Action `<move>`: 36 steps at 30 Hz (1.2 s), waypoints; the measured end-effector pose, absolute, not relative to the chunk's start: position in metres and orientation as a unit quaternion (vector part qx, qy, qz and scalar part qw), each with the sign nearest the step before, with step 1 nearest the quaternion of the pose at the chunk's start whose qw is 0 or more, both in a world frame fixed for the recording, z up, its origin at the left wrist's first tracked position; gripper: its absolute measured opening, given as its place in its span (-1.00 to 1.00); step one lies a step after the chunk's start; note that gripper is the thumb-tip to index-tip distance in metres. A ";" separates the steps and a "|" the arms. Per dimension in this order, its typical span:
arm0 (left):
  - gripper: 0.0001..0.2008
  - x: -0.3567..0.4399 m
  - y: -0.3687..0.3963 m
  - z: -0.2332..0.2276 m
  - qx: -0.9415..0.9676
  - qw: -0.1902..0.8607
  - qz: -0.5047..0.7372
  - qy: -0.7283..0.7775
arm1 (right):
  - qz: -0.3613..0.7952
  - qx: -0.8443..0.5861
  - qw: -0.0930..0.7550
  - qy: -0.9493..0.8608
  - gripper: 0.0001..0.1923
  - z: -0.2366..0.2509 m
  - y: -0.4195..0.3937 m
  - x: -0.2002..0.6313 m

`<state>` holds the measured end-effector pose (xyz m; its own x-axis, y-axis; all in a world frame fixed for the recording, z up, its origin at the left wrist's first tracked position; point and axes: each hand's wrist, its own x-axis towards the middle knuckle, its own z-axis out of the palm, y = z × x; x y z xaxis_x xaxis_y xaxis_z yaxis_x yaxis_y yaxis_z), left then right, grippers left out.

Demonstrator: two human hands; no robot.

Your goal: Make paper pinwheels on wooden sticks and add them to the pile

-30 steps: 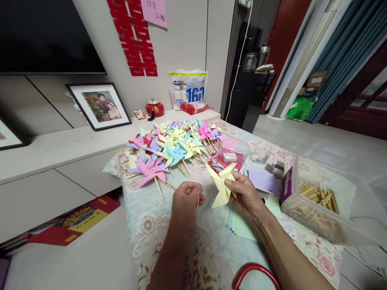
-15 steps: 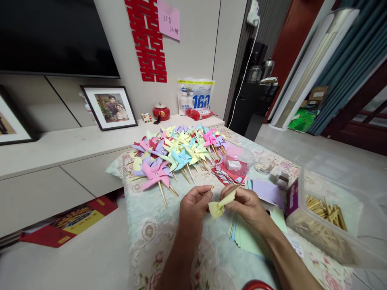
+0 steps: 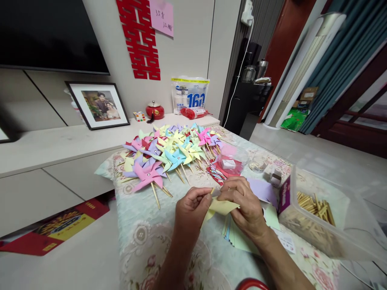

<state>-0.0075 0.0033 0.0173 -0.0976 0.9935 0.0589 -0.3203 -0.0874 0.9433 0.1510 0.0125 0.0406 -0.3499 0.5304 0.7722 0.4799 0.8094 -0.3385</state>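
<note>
My left hand [image 3: 193, 207] is closed in a pinch on a thin wooden stick [image 3: 212, 190], of which only the tip shows above the thumb. Against it, my right hand [image 3: 243, 203] grips a pale yellow paper pinwheel [image 3: 224, 206] with curled blades. The pinwheel's centre is hidden by my fingers, so whether the stick joins it I cannot tell. Below my right hand lies a fanned stack of pastel paper sheets [image 3: 242, 237]. A heap of finished pinwheels [image 3: 177, 149] on wooden sticks covers the far left of the table.
To the right stands a clear plastic bin [image 3: 308, 225] of wooden sticks [image 3: 316, 207]. Red paper [image 3: 231, 167], a clear bag, purple paper [image 3: 262, 190] and small boxes [image 3: 272, 176] lie beyond my right hand. A red ring-shaped handle [image 3: 252, 284] shows at the near edge.
My right hand has turned and closed in toward my left, bringing the yellow pinwheel up against the stick tip. The camera view has shifted slightly to the right.
</note>
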 end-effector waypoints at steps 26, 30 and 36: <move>-0.84 -0.010 0.001 0.017 0.482 0.548 0.582 0.358 | 0.039 -0.295 0.518 -0.802 -0.76 0.044 0.011 0.149; -0.84 -0.009 0.000 0.019 0.488 0.536 0.581 0.371 | 0.046 -0.296 0.517 -0.802 -0.77 0.045 0.011 0.148; -0.88 -0.006 -0.002 0.025 0.475 0.525 0.597 0.379 | 0.057 -0.297 0.513 -0.803 -0.76 0.044 0.011 0.148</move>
